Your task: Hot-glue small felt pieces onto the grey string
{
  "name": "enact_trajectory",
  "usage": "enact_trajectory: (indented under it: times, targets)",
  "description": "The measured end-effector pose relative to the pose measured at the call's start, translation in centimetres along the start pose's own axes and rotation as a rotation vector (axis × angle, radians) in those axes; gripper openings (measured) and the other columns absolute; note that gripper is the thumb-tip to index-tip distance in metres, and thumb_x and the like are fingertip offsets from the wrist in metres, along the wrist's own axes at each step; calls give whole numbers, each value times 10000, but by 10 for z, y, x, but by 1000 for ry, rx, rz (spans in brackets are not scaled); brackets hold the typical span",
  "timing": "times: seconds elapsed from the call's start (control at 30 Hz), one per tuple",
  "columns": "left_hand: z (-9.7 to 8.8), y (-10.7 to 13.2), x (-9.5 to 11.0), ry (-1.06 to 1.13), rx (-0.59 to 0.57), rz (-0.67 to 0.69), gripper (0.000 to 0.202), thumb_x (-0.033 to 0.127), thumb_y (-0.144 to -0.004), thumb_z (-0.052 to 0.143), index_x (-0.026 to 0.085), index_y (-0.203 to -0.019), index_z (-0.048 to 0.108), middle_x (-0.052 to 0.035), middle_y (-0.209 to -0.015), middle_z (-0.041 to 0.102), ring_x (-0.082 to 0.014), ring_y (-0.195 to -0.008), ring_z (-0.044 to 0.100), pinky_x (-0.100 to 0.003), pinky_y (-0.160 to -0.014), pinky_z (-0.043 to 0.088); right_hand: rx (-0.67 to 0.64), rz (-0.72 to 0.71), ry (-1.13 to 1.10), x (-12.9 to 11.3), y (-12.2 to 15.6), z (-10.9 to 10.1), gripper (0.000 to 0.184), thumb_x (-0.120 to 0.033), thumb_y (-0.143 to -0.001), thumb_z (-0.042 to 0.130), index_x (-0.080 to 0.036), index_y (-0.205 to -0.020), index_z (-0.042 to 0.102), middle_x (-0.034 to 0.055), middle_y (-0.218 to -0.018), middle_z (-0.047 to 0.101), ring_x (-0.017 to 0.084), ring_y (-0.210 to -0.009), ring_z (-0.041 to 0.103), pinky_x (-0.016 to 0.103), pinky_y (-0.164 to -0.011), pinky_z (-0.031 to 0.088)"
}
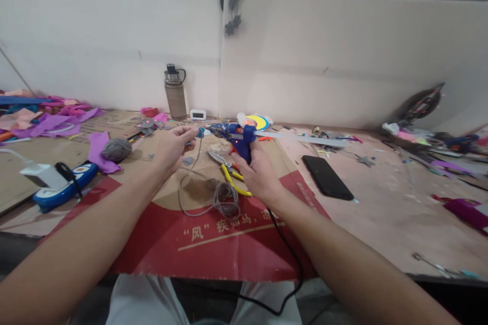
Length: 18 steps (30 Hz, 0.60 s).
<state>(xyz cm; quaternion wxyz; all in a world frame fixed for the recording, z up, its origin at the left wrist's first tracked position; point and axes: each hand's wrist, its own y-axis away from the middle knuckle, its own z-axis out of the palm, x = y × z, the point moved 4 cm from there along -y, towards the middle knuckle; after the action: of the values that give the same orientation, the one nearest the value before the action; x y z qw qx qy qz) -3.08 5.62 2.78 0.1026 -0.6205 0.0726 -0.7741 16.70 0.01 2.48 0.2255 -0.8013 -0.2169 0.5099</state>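
My right hand (256, 166) is wrapped around the handle of a blue hot glue gun (242, 141), whose nozzle points left. A long translucent glue stick (301, 137) sticks out of its back end. My left hand (176, 146) pinches a small teal piece (201, 132) close to the nozzle; whether the two touch I cannot tell. Grey yarn (190, 175) hangs from beside that piece down to a loose coil (226, 199) on the red board. Below the glue gun lie yellow-handled pliers (231, 181) and scissors (218, 158).
A black phone (328, 177) lies at the right. To the left are a grey yarn ball (116, 150), purple felt scraps (99, 151) and a blue power strip (86, 179) with a white plug. A bottle (175, 95) and small clock (197, 115) stand by the white partition.
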Motion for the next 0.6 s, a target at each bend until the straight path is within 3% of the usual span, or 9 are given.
enact_trajectory:
  times: [0.6]
  targets:
    - [0,0,0,-54,-14,-5,258,310,-600,782,143,-673,599,30,-591,489,-46,-478,398,-179,-409,250,-25,-37,76,1,4,4,361,-293,-873,482,-171,-1212,497,131,-1021,661,260,-888,632,431,-795,507]
